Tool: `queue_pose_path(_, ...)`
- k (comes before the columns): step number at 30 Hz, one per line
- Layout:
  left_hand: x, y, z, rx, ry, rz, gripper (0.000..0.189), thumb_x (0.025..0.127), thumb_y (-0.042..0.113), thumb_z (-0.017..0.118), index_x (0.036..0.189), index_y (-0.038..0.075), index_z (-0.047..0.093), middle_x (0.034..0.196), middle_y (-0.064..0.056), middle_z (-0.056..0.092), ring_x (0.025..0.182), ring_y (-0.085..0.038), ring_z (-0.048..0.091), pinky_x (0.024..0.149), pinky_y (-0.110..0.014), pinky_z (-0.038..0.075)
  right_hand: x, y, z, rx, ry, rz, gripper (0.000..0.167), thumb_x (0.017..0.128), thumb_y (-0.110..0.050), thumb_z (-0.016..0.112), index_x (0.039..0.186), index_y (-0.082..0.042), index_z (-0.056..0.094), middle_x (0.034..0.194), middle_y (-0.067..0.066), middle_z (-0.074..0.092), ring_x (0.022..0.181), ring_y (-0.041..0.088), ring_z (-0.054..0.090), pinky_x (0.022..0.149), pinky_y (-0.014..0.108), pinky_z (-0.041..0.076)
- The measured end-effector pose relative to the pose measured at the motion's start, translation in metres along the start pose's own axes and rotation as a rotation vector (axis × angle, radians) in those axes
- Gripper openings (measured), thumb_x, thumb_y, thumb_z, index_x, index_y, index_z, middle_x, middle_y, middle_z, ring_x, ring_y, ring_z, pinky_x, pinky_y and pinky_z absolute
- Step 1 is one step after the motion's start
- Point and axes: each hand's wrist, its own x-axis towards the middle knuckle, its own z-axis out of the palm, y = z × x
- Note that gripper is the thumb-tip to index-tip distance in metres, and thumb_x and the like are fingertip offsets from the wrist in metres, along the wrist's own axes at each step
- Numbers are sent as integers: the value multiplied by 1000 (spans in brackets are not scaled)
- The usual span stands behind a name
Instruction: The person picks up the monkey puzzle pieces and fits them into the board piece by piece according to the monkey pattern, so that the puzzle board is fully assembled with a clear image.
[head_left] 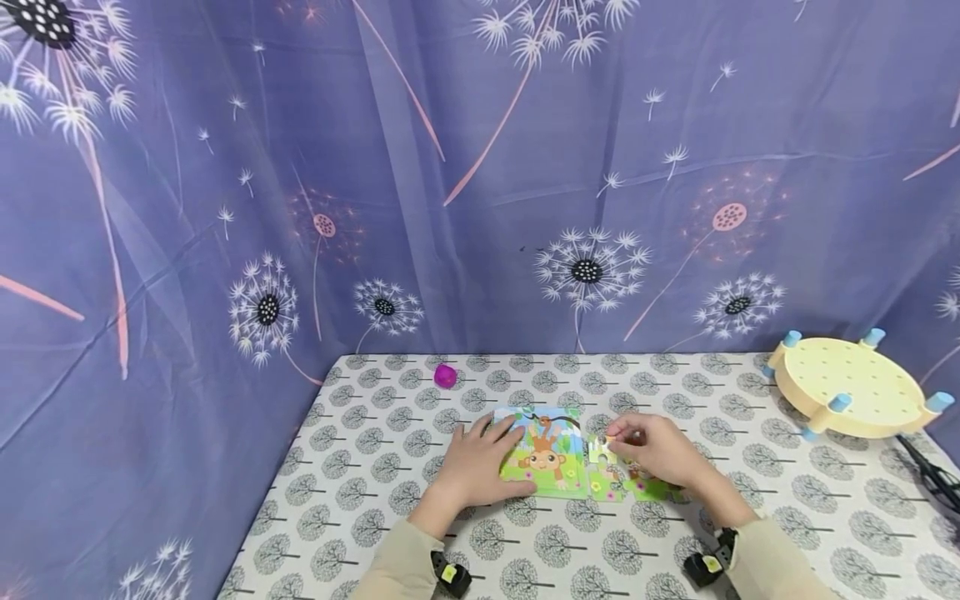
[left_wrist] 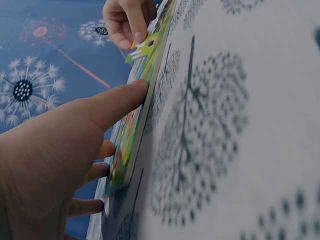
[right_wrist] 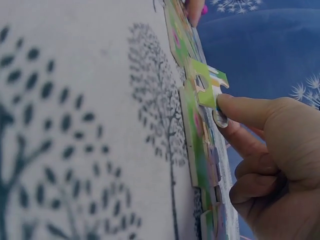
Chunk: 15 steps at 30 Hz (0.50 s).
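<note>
My left hand (head_left: pixel 476 467) rests with spread fingers on the left part of a puzzle board (head_left: pixel 551 482) that shows a cartoon monkey hanging from a branch. In the left wrist view its thumb (left_wrist: pixel 122 100) lies along the board's near edge. Between thumb and forefinger my right hand (head_left: pixel 656 446) pinches a green and white puzzle piece (right_wrist: pixel 207 82), tilted up above the tablecloth. Just right of the board lies a green puzzle piece (head_left: pixel 604 487) with a pink flower. More joined pieces (head_left: pixel 651 490) lie partly hidden beneath the right hand.
A magenta lump (head_left: pixel 446 376) sits near the table's back edge. At the right stands a pale yellow round stool-like thing (head_left: pixel 851 379) with blue-tipped legs, a black cable-like object (head_left: pixel 937 479) beside it. A purple dandelion curtain (head_left: pixel 480 208) hangs behind the tree-print tablecloth (head_left: pixel 360 450).
</note>
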Motion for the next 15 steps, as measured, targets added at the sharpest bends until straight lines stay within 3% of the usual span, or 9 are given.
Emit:
queue_pose_path(9,-10,-13,-6,-27,-10,2,98,86,86,52,162,26,39,168,3,32,152,-33,32,117,-71,26,7,-5,0,-8,71,30,12,92,-18,79,104,-14,76,91,-5,73,65,15,55,55,26,48)
queue_pose_path(15,-9,-15,-7,-26,-24,-2,98,86,85,52,162,26,39,168,4,31,152,-32,32,117,-70,26,20,-21,12,32,80,6,13,93,-19,78,104,-12,76,92,-3,73,75,18,63,65,27,53)
